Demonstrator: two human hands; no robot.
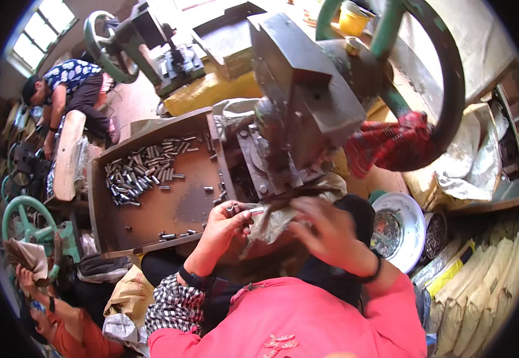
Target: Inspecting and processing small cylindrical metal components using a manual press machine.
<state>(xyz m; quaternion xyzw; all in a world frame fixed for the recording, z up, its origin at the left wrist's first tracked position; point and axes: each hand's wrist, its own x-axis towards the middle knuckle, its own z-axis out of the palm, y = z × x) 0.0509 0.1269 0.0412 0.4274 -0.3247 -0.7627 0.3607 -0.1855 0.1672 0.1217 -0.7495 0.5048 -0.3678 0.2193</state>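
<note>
Head view: small metal tubes are clamped between the thumb and fingers of the left hand, just beyond the near right corner of a shallow tray, in which a heap of metal pieces is held. The right hand is blurred beside a grey cloth; whether anything is gripped by it cannot be told. The space ahead is blocked by a dark press, and its large handwheel is draped with a red plaid cloth. To the right, a white basin is placed near stacked pale sacks. To the left, two co-workers are seen, one in a patterned shirt, one in an orange top. Reddish printing is borne by a tan sack, and a small emblem by the wearer's red top.
</note>
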